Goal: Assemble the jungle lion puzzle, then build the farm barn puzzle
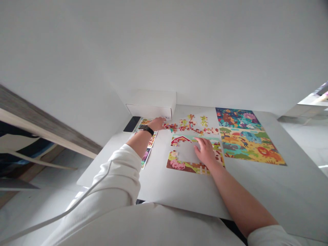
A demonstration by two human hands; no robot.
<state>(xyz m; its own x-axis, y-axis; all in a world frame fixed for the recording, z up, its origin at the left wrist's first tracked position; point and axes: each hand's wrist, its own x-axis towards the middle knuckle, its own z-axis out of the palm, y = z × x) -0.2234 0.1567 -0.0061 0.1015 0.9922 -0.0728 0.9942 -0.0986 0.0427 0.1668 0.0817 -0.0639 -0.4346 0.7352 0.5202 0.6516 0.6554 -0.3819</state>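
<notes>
White worktop (pixel 179 191) below a bare wall carries a half-built farm puzzle (pixel 193 153); the right hand (pixel 205 151) lies on it with fingers spread flat, seemingly to steady it. Farther off, the left hand (pixel 156 123) reaches into the loose pieces (pixel 191 125), its grip hidden, beside a finished puzzle (pixel 246 136) and white box (pixel 152 104).

White table (pixel 269 191) pushed against a plain white wall (pixel 164 44). Wood-topped shelf (pixel 38 119) slants in at left. Pale floor (pixel 17 212) below it. Glossy light surface (pixel 307 136) at right, catching soft daylight.
</notes>
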